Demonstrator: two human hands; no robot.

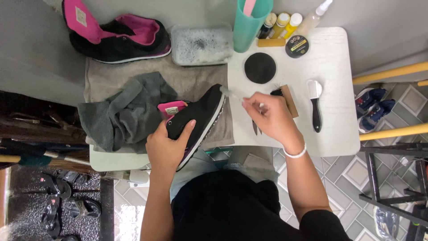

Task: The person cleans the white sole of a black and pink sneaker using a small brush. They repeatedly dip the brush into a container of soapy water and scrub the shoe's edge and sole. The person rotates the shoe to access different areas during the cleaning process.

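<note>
A black sneaker [196,119] with a pink tongue and white sole is gripped from below by the left hand [167,147], fingers wrapped around its side, above a grey towel [127,109] on the white table [332,85]. A small brush [229,93] is pinched in the closed right hand [269,117], its bristles touching the sneaker's toe. A 2nd matching sneaker [118,38] lies beside a foamy tray [201,44].

White table [339,129]. Directly on it: grey towel [111,76] at left, black disc [260,68], round tin [297,46], tan block [271,43], teal cup [249,24], small bottles [281,23], spray bottle [312,18], black-handled brush [315,105]. On the towel: grey cloth [122,111], foamy tray [202,44], black-pink shoe [118,38].
</note>
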